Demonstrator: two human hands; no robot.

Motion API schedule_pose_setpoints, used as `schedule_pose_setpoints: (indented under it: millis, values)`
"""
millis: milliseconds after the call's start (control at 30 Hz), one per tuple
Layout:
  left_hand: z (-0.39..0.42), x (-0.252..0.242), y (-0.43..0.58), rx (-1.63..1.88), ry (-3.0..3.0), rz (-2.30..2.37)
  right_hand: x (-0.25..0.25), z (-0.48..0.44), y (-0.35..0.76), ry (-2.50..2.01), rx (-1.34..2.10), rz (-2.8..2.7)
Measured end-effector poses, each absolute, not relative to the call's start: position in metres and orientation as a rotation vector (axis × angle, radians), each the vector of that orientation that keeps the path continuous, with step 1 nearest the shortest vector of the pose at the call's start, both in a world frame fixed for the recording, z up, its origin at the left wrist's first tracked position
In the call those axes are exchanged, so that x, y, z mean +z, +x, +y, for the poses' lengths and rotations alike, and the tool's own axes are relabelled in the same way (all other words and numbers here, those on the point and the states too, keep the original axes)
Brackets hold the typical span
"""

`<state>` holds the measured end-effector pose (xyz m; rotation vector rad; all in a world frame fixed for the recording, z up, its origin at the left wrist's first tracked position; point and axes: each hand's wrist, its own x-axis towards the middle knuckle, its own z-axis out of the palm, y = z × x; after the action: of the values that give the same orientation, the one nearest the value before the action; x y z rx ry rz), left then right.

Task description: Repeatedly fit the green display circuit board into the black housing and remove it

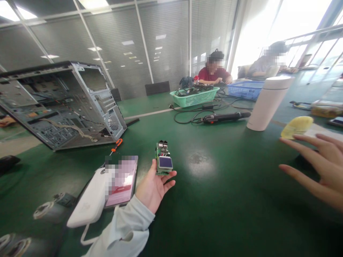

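Note:
In the head view my left hand [155, 187] grips a small green circuit board [164, 160] with a little dark screen, raised over the green table. The screen faces me, and the thumb and fingers hold the board's lower edges. At the right edge of the picture my right hand [318, 171] is open, fingers spread, holding nothing that I can see. Just beyond its fingertips is a rounded yellow object [297, 127] of a kind I cannot make out. Something dark lies partly hidden beneath that hand.
An open computer case [107, 117] stands at left, an orange-handled screwdriver [117, 145] beside it. Nearer lie a white power bank [89, 198], a phone [125, 185] and metal cylinders [49, 211]. Beyond are a corded black tool [225, 117], a white bottle [268, 103], a green basket [197, 99] and two people.

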<state>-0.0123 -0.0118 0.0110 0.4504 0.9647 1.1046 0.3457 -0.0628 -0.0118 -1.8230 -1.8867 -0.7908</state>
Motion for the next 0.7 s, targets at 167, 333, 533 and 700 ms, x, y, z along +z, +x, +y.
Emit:
schedule_pose_setpoints:
  millis: [167, 333, 533, 700]
  values:
    - [-0.010, 0.004, -0.012, 1.214, 0.660, 1.087, -0.006, -0.054, 0.278, -1.378, -0.684, -2.126]
    - [-0.011, 0.000, -0.016, 1.210, 1.055, 1.216, -0.001, -0.054, 0.239, -1.227, -0.499, -2.247]
    - [-0.018, 0.000, -0.017, 1.080, 1.533, 1.225, 0.008, -0.035, 0.191, -1.052, -0.396, -2.385]
    - [-0.016, -0.001, -0.022, 1.068, 1.734, 1.246, 0.002, -0.009, 0.168, -0.940, -0.388, -2.347]
